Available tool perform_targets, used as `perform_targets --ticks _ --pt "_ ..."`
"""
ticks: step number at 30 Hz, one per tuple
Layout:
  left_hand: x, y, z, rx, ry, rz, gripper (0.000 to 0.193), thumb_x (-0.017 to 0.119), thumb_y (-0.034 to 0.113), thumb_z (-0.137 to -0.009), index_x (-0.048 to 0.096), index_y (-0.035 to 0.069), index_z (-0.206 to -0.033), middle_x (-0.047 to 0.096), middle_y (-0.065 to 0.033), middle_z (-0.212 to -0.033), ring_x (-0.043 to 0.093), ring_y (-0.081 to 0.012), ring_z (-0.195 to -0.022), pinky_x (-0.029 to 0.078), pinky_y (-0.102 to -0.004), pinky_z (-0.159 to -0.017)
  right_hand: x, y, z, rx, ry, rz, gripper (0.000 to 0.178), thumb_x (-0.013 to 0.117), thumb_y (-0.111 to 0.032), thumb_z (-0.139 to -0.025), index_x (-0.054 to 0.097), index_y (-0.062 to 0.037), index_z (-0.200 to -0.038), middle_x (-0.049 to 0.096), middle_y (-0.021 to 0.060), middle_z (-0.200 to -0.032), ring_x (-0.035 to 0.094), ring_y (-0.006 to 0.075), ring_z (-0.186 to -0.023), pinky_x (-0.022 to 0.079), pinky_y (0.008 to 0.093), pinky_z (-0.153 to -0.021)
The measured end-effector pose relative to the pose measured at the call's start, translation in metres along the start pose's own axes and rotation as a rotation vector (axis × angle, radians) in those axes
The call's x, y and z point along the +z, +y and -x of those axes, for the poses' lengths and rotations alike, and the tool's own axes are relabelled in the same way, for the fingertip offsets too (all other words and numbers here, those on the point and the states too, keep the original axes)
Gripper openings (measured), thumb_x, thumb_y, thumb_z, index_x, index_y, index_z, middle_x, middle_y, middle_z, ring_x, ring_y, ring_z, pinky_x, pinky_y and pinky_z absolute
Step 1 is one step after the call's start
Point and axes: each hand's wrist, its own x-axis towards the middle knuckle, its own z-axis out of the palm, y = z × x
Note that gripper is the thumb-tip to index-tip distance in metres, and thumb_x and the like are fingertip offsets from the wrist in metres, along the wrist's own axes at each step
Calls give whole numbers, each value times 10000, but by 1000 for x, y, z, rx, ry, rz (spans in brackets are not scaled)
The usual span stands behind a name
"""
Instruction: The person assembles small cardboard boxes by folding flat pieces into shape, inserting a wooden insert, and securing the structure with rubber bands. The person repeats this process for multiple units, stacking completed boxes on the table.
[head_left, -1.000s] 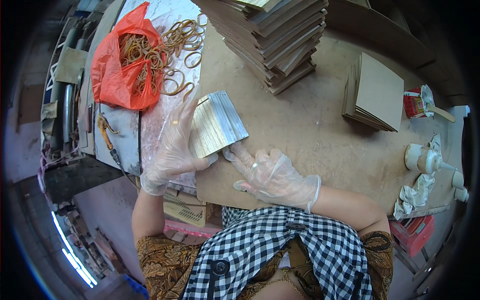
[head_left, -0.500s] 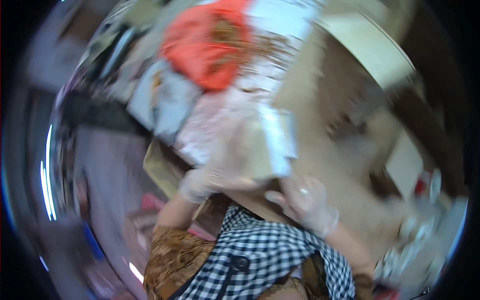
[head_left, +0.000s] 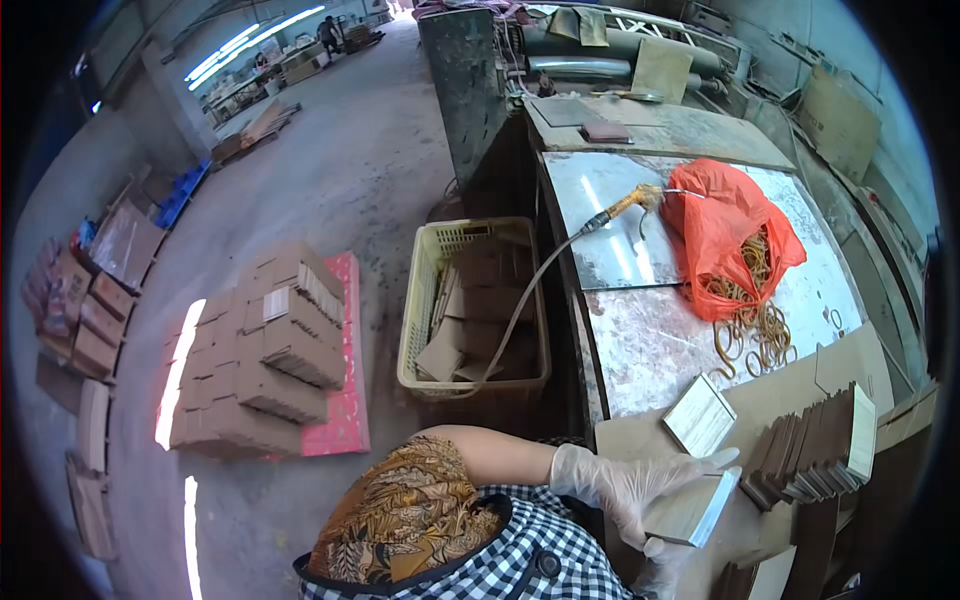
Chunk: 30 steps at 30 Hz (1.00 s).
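Observation:
A small wood-grained board (head_left: 686, 508) with a pale bluish edge lies in the grip of my left hand (head_left: 622, 488), which wears a clear glove. The thumb and fingers spread along opposite sides of it. Whether it is one board or a thin stack, I cannot tell. At the lower edge, my gloved right hand (head_left: 658, 574) is partly cut off, with a fingertip by the board's near corner; its other fingers are hidden. Just beyond lies a pale rectangular panel (head_left: 700, 415) with a dark rim. A leaning row of thin brown boards (head_left: 812, 450) stands to the right.
An orange plastic bag (head_left: 728, 215) spills rubber bands (head_left: 757, 340) onto the worktable. A hose with a taped nozzle (head_left: 625, 208) crosses the table's left edge. Left of it stands a yellow crate (head_left: 408, 345) of boards. Stacked brown pieces (head_left: 255, 360) rest on a pink sheet on the floor.
The view has swung left and grown sharp, bringing in the floor, crate and stacks. My hands now appear lower right, the left still at the board, the right mostly out of frame.

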Motion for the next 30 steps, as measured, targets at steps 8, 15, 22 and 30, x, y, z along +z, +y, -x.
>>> perform_targets --ticks 8,15,22,30 --pt "18 -3 5 -73 -179 152 1338 854 389 -640 10 51 -1622 237 -238 -1600 269 -357 -1475 203 -416 -1219 -13 1 30 -1 83 38 1282 1017 -304 -462 336 -43 -1516 522 105 -1404 532 263 -1278 457 435 -1083" --pt "20 10 -23 -193 -461 35 1303 901 399 -683 63 23 -1608 160 -247 -1636 148 -369 -1530 133 -446 -1245 -53 15 63 69 125 2 1494 1029 -346 -428 106 -72 -1570 329 126 -1535 370 288 -1406 364 454 -1164" --pt "75 -7 -59 -25 -732 77 1348 903 446 -651 43 45 -1608 93 -254 -1662 152 -411 -1529 183 -475 -1230 -77 58 105 -239 297 -107 1656 1007 -434 -490 -192 -136 -1592 82 153 -1668 181 334 -1529 260 481 -1230" --pt "119 -12 -95 128 -847 -32 1313 905 398 -619 100 83 -1608 278 -271 -1577 338 -455 -1428 295 -514 -1183 -88 28 136 -332 558 -144 1651 1008 -335 -514 -242 -118 -1571 65 189 -1673 155 311 -1540 228 456 -1238"
